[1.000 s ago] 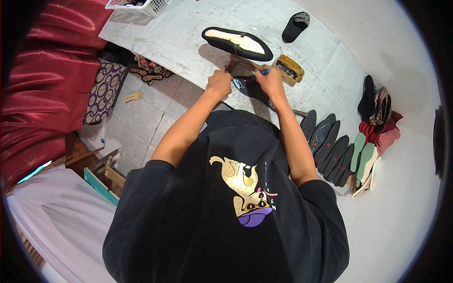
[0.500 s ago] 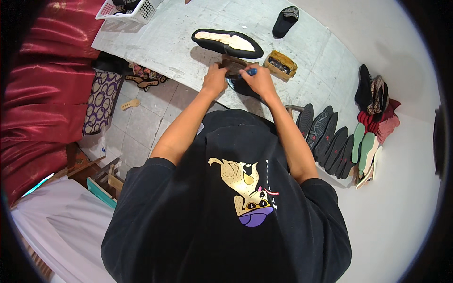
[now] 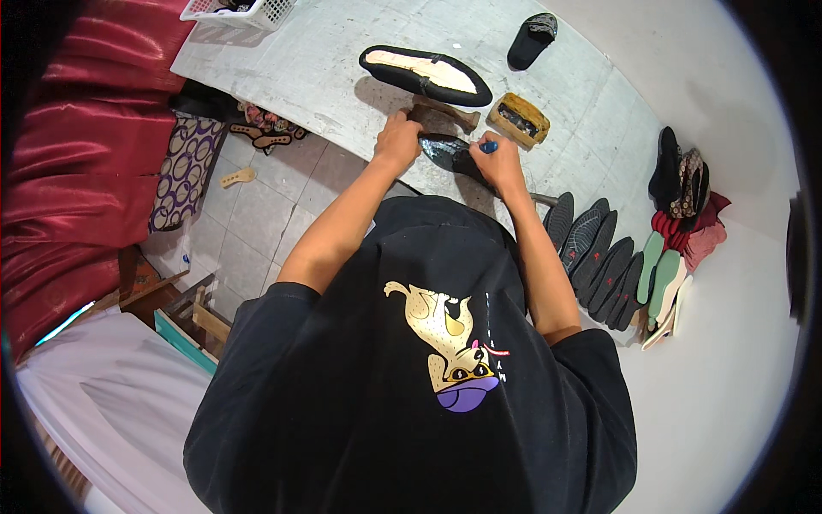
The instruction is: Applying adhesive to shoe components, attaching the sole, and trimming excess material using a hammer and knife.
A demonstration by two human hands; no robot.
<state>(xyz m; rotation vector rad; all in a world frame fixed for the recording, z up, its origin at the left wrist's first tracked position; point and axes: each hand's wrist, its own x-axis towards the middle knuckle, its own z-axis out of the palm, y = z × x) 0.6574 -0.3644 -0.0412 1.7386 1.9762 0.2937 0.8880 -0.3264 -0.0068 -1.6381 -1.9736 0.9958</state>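
Observation:
A black shoe with a wet-looking, glossy surface lies near the table's front edge. My left hand is closed at its left end, fingers against the tip. Over its right part, my right hand is closed around a small tool with a blue handle; the tool's working end is hidden. Just beyond lies a worn brown piece, perhaps wood or rusty metal. Behind that sits another black shoe with a pale inside. A yellowish block-like container with something dark in it stands to the right.
At the far right of the grey table lies a black slipper. Several black soles and green insoles line the right edge. A white basket stands far left. Sandals lie on the tiled floor below.
My right hand has moved right along the glossy shoe with the blue-handled tool, baring more of the shoe. My left hand stays near the tip. The whole view has shifted slightly.

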